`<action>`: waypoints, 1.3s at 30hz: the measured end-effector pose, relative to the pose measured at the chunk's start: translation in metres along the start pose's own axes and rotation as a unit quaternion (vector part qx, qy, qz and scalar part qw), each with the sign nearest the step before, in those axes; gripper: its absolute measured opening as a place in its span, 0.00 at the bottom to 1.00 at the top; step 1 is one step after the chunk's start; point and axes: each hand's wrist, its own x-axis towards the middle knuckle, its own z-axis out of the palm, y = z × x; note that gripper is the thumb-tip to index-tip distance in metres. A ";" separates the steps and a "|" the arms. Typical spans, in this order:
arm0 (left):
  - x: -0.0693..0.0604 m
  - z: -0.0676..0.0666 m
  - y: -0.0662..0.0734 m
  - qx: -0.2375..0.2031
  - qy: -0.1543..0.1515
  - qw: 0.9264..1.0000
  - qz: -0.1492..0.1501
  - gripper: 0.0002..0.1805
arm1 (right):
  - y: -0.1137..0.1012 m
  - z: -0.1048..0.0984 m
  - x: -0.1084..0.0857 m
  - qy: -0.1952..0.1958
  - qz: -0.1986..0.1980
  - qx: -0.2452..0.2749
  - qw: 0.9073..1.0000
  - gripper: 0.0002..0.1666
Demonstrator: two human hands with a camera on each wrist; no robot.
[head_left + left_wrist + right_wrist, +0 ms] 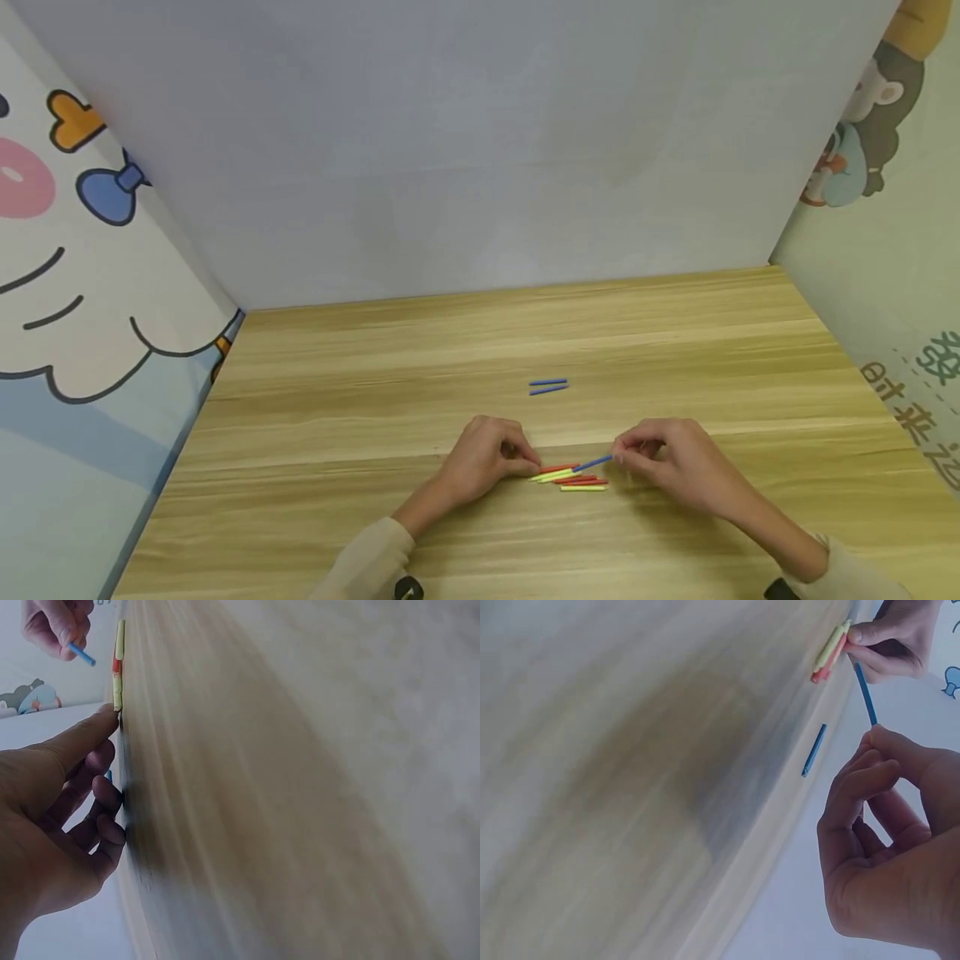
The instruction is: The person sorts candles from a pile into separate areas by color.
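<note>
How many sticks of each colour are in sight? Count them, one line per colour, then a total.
Blue sticks: 3, one in the right hand
Red sticks: 3
Yellow sticks: 3
Total: 9 visible; overlaps may hide more.

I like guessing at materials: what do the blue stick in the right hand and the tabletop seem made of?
The blue stick: probably plastic or painted wood, fairly matte; its colour is even and no grain shows. The tabletop: wood or laminate, smooth by its look; streaky grain runs along it, though print could look similar.
</note>
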 end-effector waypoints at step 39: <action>0.000 -0.003 0.009 0.024 -0.019 1.000 -0.002 0.04 | -0.010 -0.018 0.053 0.020 0.128 0.066 0.989 0.20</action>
